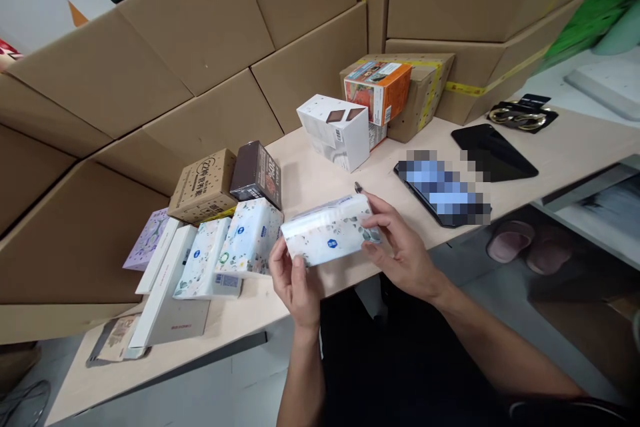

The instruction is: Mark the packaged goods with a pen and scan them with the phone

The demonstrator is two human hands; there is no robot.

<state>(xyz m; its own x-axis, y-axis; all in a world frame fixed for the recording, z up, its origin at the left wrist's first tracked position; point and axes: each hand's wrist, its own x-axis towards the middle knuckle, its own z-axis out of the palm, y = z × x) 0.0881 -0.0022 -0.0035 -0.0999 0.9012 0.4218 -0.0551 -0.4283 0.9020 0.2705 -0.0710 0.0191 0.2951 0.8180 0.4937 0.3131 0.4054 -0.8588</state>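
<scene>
Gripping the pack (330, 233) by its two ends, both hands have their fingers closed on it. The left hand (296, 285) wraps the left end, thumb on the near face; the right hand (403, 253) pinches the right end, its thumb low on that face. The pack is mid-frame, tilted, over the near part of the table (320, 180); whether it touches the wood is hidden.

Just left of it, two similar packs (250, 240) lie side by side, with a dark box (257, 173) and a brown box (203, 183) behind them. White boxes (170, 287) and a purple box (147, 240) sit at lower left. A white carton (333, 130) and an orange box (377, 90) stand at upper centre. Right of centre lies a device (435, 193), its screen pixelated, beside a black slab (500, 153).
</scene>
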